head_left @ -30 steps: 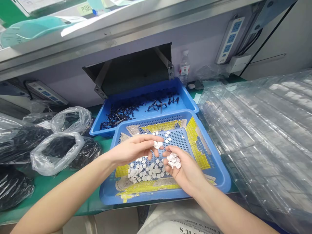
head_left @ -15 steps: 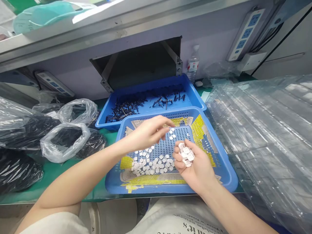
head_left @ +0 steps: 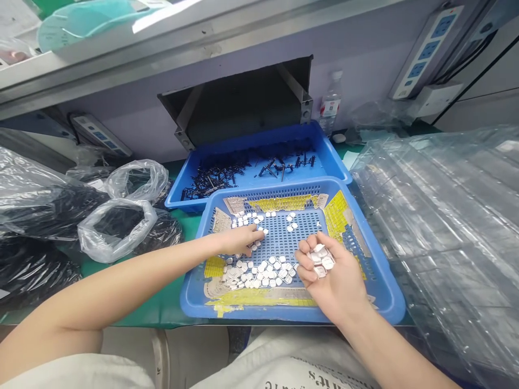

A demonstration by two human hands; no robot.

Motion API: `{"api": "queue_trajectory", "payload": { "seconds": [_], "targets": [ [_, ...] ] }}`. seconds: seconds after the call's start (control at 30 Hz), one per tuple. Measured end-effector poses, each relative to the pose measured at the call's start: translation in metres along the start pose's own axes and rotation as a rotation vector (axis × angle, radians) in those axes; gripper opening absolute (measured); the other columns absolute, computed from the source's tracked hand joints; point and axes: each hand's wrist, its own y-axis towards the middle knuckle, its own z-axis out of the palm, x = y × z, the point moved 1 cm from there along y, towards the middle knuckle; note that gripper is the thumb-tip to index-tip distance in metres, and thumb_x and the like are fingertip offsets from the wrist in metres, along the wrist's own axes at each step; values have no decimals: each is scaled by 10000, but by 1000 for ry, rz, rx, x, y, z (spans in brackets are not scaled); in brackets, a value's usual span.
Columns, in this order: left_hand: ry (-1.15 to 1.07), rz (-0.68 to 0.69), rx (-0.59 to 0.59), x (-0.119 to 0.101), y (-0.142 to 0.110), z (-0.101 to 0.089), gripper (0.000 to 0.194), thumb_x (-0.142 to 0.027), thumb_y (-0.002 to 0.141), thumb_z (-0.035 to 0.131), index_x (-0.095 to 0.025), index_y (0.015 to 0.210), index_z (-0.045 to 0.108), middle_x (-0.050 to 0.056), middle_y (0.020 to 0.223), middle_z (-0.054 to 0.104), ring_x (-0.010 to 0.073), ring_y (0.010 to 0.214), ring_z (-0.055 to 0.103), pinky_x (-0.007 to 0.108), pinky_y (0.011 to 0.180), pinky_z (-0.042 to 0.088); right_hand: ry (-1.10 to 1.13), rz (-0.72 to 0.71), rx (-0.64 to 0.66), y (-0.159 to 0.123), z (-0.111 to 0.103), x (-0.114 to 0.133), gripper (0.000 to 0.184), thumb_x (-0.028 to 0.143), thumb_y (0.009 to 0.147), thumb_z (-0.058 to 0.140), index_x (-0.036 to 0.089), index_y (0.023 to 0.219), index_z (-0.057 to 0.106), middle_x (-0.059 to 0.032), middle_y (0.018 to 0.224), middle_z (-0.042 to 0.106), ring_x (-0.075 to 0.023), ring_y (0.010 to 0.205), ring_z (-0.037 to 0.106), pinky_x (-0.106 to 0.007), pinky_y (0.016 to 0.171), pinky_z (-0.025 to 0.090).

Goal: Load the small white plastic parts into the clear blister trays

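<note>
Head view: L hand (head_left: 239, 240) reaches over blue perforated tray (head_left: 284, 317), fingers curled down among small white square pcs (head_left: 259, 270); can't tell if it holds any. R hand (head_left: 332, 275) is cupped palm-up above tray's R side, fingers half closed around a small heap of the same pcs. More pcs lie scattered on the mesh, thickest in a band toward the front, w/ yellow tape scraps (head_left: 279, 202) stuck along tray edges. Tray sits on green table (head_left: 162, 316), partly over a 2nd blue tray (head_left: 334, 159) of dark metal pins (head_left: 243, 167). Clear plastic sheets (head_left: 438, 227) are piled to R; black parts in plastic bags (head_left: 117, 232) to L; water bottle (head_left: 330, 102) stands behind by the wall.
</note>
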Motion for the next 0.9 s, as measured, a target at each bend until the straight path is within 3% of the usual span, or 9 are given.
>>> {"api": "queue_trajectory", "payload": {
  "seconds": [0.23, 0.4, 0.57, 0.73, 0.9],
  "targets": [
    [-53, 81, -5, 5, 8, -9, 180, -83, 672, 515, -183, 817, 551, -6, 727, 477, 125, 640, 467, 192, 578, 329, -5, 9, 5, -1, 0, 0, 138, 208, 660, 554, 146, 564, 477, 20, 529, 488, -47, 378, 387, -134, 307, 267],
    [-97, 29, -42, 7, 12, -9, 156, -83, 630, 484, -177, 737, 548, -37, 567, 444, 118, 547, 439, 187, 504, 294, 12, -49, -71, 2, -1, 0, 107, 181, 681, 539, 137, 589, 507, 2, 580, 527, -54, 415, 439, -131, 316, 305],
    [-135, -12, -98, 3, 11, -11, 245, -62, 601, 438, -180, 792, 535, -29, 582, 468, 136, 571, 462, 200, 528, 311, 13, -91, -70, 4, -2, -1, 69, 177, 671, 553, 135, 619, 536, -1, 618, 542, -59, 446, 473, -132, 324, 332],
    [-245, -29, -85, 1, 14, -10, 190, -65, 563, 442, -187, 699, 494, -47, 522, 424, 134, 534, 482, 203, 518, 342, 20, -85, -56, 2, -3, -2, 74, 165, 654, 562, 134, 596, 529, 5, 605, 536, -55, 437, 469, -132, 314, 331],
    [-467, -46, -69, 1, 7, -18, 134, -161, 658, 418, -188, 789, 431, -51, 572, 444, 123, 481, 533, 199, 460, 411, 37, -82, -71, 5, -5, -1, 46, 131, 659, 556, 134, 617, 538, 7, 613, 555, -56, 445, 489, -129, 334, 355]
  ]
}}
